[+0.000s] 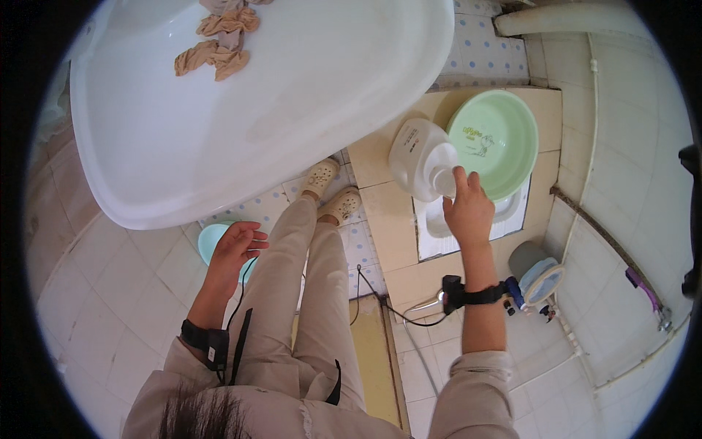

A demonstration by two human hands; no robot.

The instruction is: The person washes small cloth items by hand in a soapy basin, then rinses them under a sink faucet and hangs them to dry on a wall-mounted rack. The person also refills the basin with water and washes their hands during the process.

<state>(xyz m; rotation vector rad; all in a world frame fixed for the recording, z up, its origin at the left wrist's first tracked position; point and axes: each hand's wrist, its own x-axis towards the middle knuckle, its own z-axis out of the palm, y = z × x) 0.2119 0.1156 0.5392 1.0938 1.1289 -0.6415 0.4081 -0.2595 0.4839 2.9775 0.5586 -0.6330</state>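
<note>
My right hand (470, 211) reaches to the white cap of a white plastic jug (418, 156), its fingertips at the cap's edge; how firmly it holds the cap is unclear. The jug leans against a pale green plastic basin (507, 145) with a cartoon print inside. My left hand (236, 247) hangs in the air with fingers apart and nothing in it, above a small turquoise basin (211, 241) on the floor. Tan and brownish thin fabric pieces (225, 41) lie bunched in the large white bathtub (263, 126).
Under the green basin a white squat toilet (430, 236) is set in a beige tiled step (367, 148). A grey bin with a bag (535, 269), a shower head (428, 303) and hose stand at the right. A purple brush (641, 288) hangs on the wall. Black cables run beside my legs.
</note>
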